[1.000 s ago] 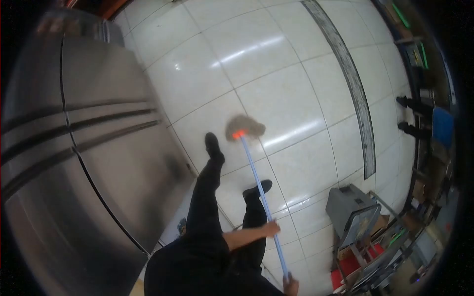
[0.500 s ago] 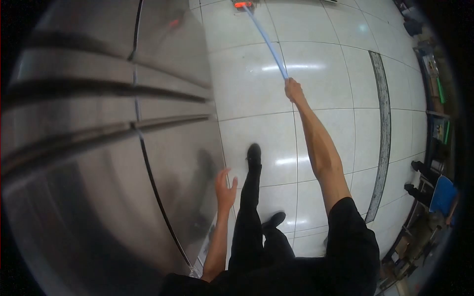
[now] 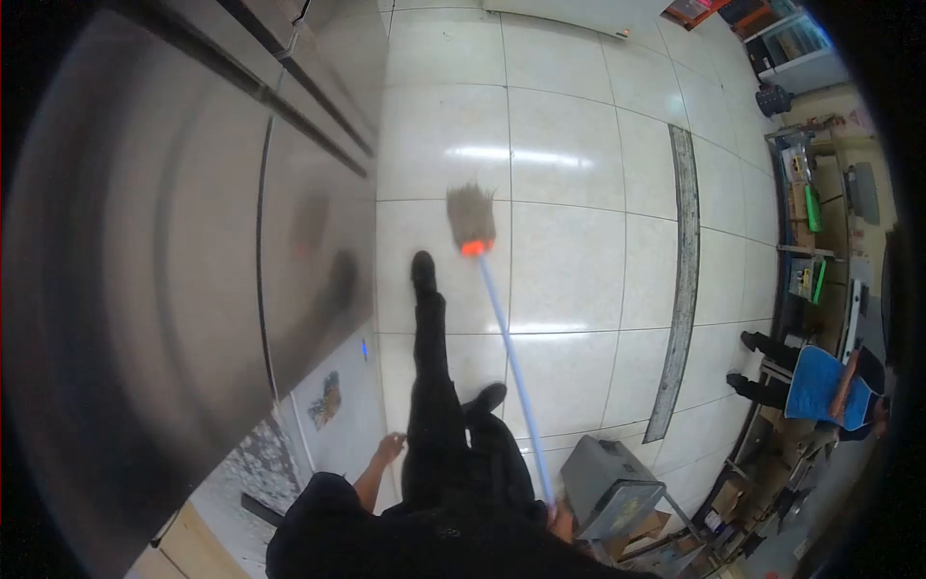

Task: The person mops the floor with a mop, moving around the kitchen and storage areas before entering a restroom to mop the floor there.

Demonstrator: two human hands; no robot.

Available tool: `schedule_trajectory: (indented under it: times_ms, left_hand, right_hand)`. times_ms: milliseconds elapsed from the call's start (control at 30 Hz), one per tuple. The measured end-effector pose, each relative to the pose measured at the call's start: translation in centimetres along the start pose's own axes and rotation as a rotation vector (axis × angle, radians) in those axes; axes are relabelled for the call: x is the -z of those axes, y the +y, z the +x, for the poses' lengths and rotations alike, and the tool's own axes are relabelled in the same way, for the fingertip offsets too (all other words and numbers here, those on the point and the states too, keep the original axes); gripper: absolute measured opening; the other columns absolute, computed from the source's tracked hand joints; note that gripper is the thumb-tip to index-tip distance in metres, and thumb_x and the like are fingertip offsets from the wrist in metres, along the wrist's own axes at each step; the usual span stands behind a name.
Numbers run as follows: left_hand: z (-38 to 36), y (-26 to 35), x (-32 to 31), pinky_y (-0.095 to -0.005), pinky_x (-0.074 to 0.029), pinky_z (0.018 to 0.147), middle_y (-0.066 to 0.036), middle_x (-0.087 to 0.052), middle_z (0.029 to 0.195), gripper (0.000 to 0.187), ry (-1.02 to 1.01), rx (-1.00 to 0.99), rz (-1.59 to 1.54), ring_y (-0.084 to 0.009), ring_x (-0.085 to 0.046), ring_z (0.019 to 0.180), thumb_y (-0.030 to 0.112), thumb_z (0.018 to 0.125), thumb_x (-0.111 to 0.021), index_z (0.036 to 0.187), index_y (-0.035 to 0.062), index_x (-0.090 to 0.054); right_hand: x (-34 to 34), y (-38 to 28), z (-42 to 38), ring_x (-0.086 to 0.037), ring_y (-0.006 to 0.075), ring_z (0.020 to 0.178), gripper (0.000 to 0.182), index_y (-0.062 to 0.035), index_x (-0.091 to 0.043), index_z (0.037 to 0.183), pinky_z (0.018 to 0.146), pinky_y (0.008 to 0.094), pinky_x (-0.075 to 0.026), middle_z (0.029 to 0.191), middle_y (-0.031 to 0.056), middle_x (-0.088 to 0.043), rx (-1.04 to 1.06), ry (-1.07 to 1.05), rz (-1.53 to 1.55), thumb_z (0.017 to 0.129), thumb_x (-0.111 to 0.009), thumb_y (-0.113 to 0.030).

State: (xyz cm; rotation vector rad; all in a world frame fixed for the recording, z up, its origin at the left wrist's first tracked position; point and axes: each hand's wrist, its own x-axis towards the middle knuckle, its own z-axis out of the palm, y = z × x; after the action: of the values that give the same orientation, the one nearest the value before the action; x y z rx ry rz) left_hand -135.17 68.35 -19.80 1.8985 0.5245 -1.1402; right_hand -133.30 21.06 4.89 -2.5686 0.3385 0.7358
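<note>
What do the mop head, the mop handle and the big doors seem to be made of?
Mop head: matte, cotton-like yarn, by its frayed strands. Mop handle: plastic or coated metal, smooth and evenly pale blue. Big doors: probably brushed steel, from blurred grey reflections.

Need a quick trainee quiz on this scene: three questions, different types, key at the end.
1. Multiple choice: what colour is the clamp that joins the mop strands to the handle?
A) green
B) orange
C) black

2. True or false: the right hand grips the handle near its upper end, away from the strands.

3. Fill in: the person standing by the shelves wears a ____ apron.

Key: 1 B; 2 true; 3 blue
</note>
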Motion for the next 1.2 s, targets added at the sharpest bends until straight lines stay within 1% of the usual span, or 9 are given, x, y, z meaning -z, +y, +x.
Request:
schedule_trajectory:
  times_ms: [233, 333, 467, 600, 700, 767, 1000, 1133, 1200]
  left_hand:
    - [-3.9, 2.6, 3.0, -0.0356, -0.048, 0.074, -0.015, -0.06, 0.094, 0.021, -0.042, 0.028, -0.973, -0.0223, -0.058, 0.085, 0.011, 0.084, -0.052, 0.103, 0.0026, -0.055]
    - [-4.4, 1.8, 6.7, -0.0331, -0.048, 0.07, -0.013, -0.06, 0.092, 0.022, 0.129, 0.094, -0.513, -0.0215, -0.059, 0.083, 0.018, 0.089, -0.044, 0.096, 0.0038, -0.059]
    - [-5.8, 7.4, 14.1, -0.0342, -0.043, 0.074, -0.005, -0.059, 0.091, 0.036, 0.229, 0.359, -0.933, -0.0161, -0.056, 0.089, 0.037, 0.088, -0.046, 0.111, 0.0097, -0.05]
    - [-6.3, 7.3, 14.6, -0.0334, -0.045, 0.074, -0.005, -0.061, 0.093, 0.033, 0.261, 0.196, -0.825, -0.015, -0.057, 0.091, 0.033, 0.089, -0.048, 0.112, 0.0103, -0.051]
    - [-7.2, 8.7, 16.3, -0.032, -0.045, 0.073, -0.003, -0.062, 0.093, 0.028, 0.314, 0.192, -0.662, -0.0129, -0.057, 0.088, 0.025, 0.088, -0.05, 0.111, 0.0095, -0.052]
    - [-6.8, 8.4, 15.8, -0.0313, -0.045, 0.071, -0.003, -0.062, 0.092, 0.028, 0.49, 0.05, -0.639, -0.0122, -0.056, 0.087, 0.026, 0.088, -0.05, 0.11, 0.0102, -0.052]
    - [-7.0, 5.3, 9.5, -0.0296, -0.044, 0.073, -0.006, -0.062, 0.088, 0.024, 0.414, -0.062, -0.642, -0.0135, -0.058, 0.084, 0.018, 0.087, -0.049, 0.109, 0.0086, -0.052]
    - [-7.3, 5.9, 3.8, -0.0291, -0.046, 0.069, -0.009, -0.06, 0.081, 0.022, 0.227, 0.009, -0.623, -0.0165, -0.057, 0.077, 0.014, 0.088, -0.048, 0.108, 0.0061, -0.051]
    - [-8.3, 5.5, 2.8, -0.0295, -0.046, 0.069, -0.01, -0.06, 0.083, 0.023, 0.185, 0.073, -0.623, -0.0169, -0.057, 0.076, 0.014, 0.088, -0.047, 0.11, 0.0061, -0.049]
  right_hand:
    - [-2.6, -7.5, 7.2, -0.062, 0.0308, 0.076, 0.036, -0.0006, -0.05, 0.118, 0.064, 0.0383, -0.046, 0.082, 0.0294, -0.058, -0.109, -0.051, 0.279, 0.087, -0.049, -0.019]
    - [-6.9, -15.7, 27.5, -0.061, 0.0303, 0.068, 0.037, 0.0001, -0.045, 0.122, 0.061, 0.0386, -0.047, 0.083, 0.0244, -0.059, 0.256, 0.066, 0.154, 0.091, -0.041, -0.02]
    - [-11.5, -33.8, 60.3, -0.056, 0.0434, 0.074, 0.041, -0.0033, -0.039, 0.126, 0.061, 0.0507, -0.044, 0.082, 0.0278, -0.057, 0.406, 0.009, -0.009, 0.091, -0.034, -0.026]
    - [-10.6, -48.2, 80.7, -0.056, 0.0431, 0.076, 0.036, -0.0008, -0.048, 0.096, 0.065, 0.0514, -0.044, 0.081, 0.0249, -0.059, 0.619, 0.088, -0.143, 0.093, -0.028, -0.03]
    - [-7.1, -52.4, 73.2, -0.056, 0.0439, 0.081, 0.038, -0.003, -0.045, 0.106, 0.068, 0.0514, -0.045, 0.086, 0.0263, -0.058, 0.211, -0.135, 0.14, 0.093, -0.026, -0.033]
    - [-17.3, -38.7, 73.9, -0.056, 0.045, 0.083, 0.044, -0.0059, -0.039, 0.12, 0.07, 0.0531, -0.044, 0.091, 0.0277, -0.058, 0.515, 0.094, -0.086, 0.092, -0.024, -0.036]
    - [-9.5, -7.5, 20.7, -0.057, 0.0419, 0.066, 0.039, -0.0028, -0.044, 0.12, 0.056, 0.0483, -0.043, 0.077, 0.028, -0.057, 0.214, -0.077, -0.119, 0.091, -0.04, -0.028]
    - [1.2, -1.9, -2.8, -0.059, 0.0292, 0.086, 0.037, 0.0055, -0.05, 0.113, 0.078, 0.0374, -0.044, 0.092, 0.0245, -0.059, 0.103, -0.08, 0.025, 0.089, -0.047, -0.023]
    - [-2.3, 7.6, -8.7, -0.06, 0.0268, 0.079, 0.039, 0.002, -0.052, 0.114, 0.07, 0.038, -0.046, 0.083, 0.0193, -0.06, -0.125, -0.254, 0.89, 0.086, -0.053, -0.025]
